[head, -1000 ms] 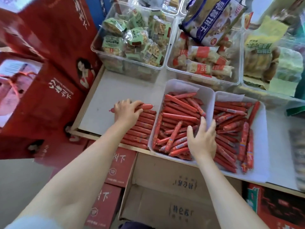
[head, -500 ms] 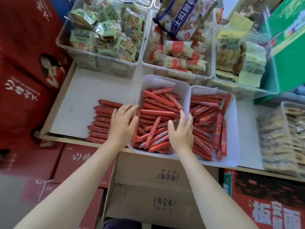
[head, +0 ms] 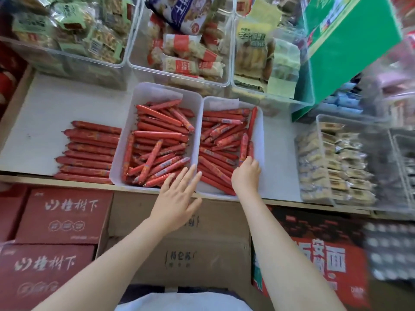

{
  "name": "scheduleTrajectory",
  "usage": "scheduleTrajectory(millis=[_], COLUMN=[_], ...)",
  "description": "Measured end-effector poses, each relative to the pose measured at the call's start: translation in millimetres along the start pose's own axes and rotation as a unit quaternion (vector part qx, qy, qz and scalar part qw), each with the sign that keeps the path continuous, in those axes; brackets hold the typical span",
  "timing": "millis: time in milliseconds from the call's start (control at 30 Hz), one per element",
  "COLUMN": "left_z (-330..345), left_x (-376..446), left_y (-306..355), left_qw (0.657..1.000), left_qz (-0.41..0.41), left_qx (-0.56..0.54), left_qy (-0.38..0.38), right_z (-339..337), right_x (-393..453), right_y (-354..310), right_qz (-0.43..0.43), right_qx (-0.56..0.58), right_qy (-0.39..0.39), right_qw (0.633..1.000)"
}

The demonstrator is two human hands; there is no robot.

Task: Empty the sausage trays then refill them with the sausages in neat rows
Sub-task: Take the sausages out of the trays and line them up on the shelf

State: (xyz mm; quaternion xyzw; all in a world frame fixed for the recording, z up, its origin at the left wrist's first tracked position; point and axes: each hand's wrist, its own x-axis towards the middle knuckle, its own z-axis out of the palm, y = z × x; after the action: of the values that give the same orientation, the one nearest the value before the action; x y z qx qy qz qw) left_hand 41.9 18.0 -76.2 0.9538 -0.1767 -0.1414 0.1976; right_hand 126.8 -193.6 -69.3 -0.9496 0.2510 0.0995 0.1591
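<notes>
Two white trays stand side by side on the shelf. The left tray point(head: 143, 95) and the right tray point(head: 259, 140) both hold jumbled red sausages. A neat row of red sausages point(head: 89, 151) lies on the shelf to the left of the trays. My left hand point(head: 177, 198) hovers with spread, straight fingers over the front edge between the two trays, holding nothing. My right hand point(head: 247, 173) reaches into the right tray at its front right, fingers curled onto an upright sausage point(head: 243, 147).
Clear bins of packaged snacks point(head: 179, 52) stand behind the trays, and another bin of wrapped snacks point(head: 336, 162) to the right. A green box point(head: 350, 41) leans at back right. Cardboard cartons point(head: 179, 243) and red boxes point(head: 62, 221) sit below the shelf edge.
My left hand left the sausage row on the shelf and moved right to the trays' front edge. My right hand moved from the left tray into the right tray.
</notes>
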Motion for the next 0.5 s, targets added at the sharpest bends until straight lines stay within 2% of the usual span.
scheduleTrajectory(millis=[100,167,267,333,433,500], left_z=[-6,-8,-10,-10,-12,-16], left_x=[1,1,3,3,3,6], left_y=[3,4,3,4,5,6], left_qw=[0.999,0.999,0.999,0.999,0.998,0.994], left_qz=[-0.013,-0.016,-0.019,-0.02,-0.022,-0.032], left_qx=[-0.003,-0.006,-0.007,-0.013,-0.047,-0.095], left_qy=[-0.029,-0.035,-0.042,-0.04,-0.038,-0.042], right_z=[7,9,-3,-15,-29,-38], right_x=[2,4,10,12,1,-17], right_y=[-2,-4,-4,0,2,-2], right_qz=[0.051,0.077,0.076,0.053,-0.015,0.0], right_qx=[0.025,0.003,-0.06,-0.062,0.068,0.253], right_qy=[-0.013,-0.033,-0.087,-0.104,-0.09,-0.117], right_qw=[0.998,0.996,0.991,0.991,0.994,0.96])
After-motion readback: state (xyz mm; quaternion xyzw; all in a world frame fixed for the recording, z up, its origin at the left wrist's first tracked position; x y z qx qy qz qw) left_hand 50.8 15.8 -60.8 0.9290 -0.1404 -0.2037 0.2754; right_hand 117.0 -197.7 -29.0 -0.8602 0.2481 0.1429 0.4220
